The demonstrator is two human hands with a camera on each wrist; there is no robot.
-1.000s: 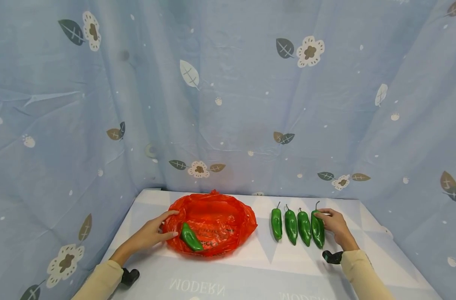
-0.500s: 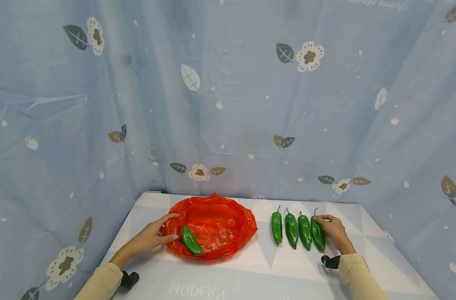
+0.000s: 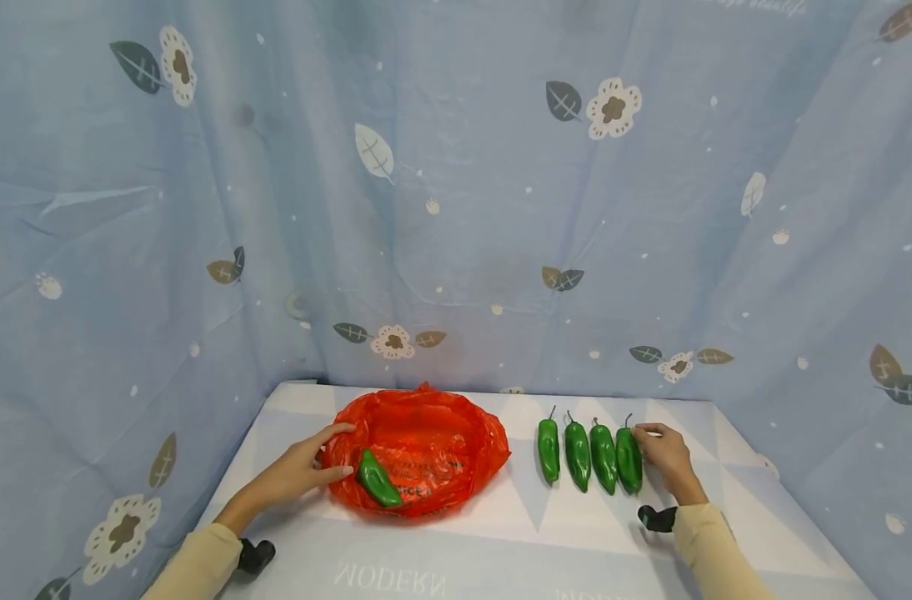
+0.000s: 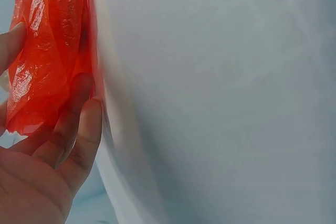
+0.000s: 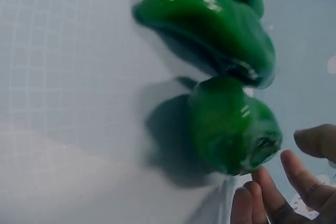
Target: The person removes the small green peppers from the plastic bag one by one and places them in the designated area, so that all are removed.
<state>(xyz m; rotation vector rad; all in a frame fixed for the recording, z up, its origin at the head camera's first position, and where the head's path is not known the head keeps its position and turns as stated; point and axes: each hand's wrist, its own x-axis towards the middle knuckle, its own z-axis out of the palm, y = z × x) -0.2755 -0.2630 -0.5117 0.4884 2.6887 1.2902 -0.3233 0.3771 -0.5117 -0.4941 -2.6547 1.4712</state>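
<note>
In the head view a red plastic bag lies open-mouthed on the table, a green chili pepper inside its left part. My left hand holds the bag's left side; in the left wrist view its thumb is on one face of the red film and the fingers are behind it. Several green peppers stand in a row at the right. Beside the rightmost pepper is my right hand. Its thumb and fingers are apart in the right wrist view, a fingertip close to or touching that pepper.
The other peppers of the row are a leftmost one, a second and a third, stems pointing away. A blue patterned curtain surrounds the white table at the back and sides.
My right fingertips, earlier over the rightmost pepper's upper end, have drawn off to its right side. That pepper now sits closer to its neighbour. The left hand and the bag stay put.
</note>
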